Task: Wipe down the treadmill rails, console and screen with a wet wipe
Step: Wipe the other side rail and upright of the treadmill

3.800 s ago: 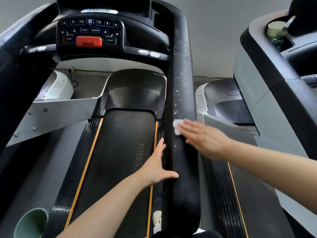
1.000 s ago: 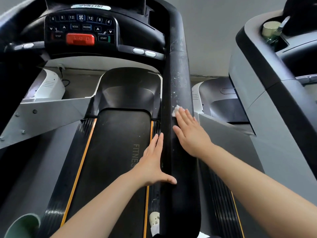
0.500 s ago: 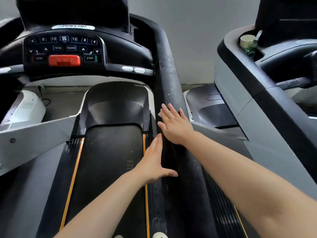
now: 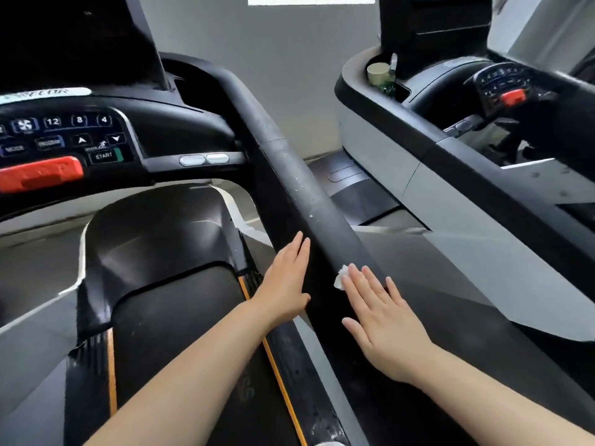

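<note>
Pressing the wet wipe [image 4: 340, 277] flat against the right rail [image 4: 317, 207], I keep my right hand [image 4: 383, 323] spread, fingers straight over the crumpled white sheet, only a corner of which shows past my fingertips. My left hand [image 4: 285, 284], likewise flat and holding nothing, rests against the rail's inner side. Thin, limp and damp, the wipe probably bunches and slips, so broad fingertip pressure should serve better than a pinch; pale specks remain farther up toward the console [image 4: 64, 140].

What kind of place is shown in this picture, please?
Most likely a gym or fitness room. Two treadmills stand side by side: the near one with its console and black rail, and a second treadmill on the right with its own red stop button.
</note>
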`<state>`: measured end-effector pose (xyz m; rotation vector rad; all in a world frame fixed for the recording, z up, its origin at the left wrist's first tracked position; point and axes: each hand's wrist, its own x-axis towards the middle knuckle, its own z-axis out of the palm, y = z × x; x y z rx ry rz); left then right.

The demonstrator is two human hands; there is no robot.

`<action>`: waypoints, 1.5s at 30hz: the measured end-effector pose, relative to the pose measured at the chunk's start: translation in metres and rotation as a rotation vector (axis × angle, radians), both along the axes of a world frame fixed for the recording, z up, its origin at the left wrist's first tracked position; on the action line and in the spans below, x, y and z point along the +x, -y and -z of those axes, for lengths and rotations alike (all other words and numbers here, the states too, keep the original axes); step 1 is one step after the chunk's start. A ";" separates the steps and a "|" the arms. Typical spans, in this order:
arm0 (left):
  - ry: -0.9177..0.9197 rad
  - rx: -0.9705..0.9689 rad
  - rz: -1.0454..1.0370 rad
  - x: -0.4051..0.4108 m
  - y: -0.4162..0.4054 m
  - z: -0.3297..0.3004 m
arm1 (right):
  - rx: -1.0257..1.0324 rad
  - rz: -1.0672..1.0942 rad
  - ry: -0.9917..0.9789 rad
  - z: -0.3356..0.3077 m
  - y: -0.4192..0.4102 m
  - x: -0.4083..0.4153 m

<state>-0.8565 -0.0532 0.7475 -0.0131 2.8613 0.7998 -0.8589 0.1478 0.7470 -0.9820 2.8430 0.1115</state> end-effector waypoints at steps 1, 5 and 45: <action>-0.002 -0.008 0.008 -0.003 0.002 0.001 | -0.029 -0.008 -0.004 0.000 0.010 -0.008; -0.009 -0.035 0.007 -0.018 0.017 0.002 | -0.042 0.025 0.086 -0.011 0.056 -0.060; -0.342 -0.296 0.485 -0.120 0.020 -0.021 | -1.006 0.041 0.146 -0.001 0.021 -0.143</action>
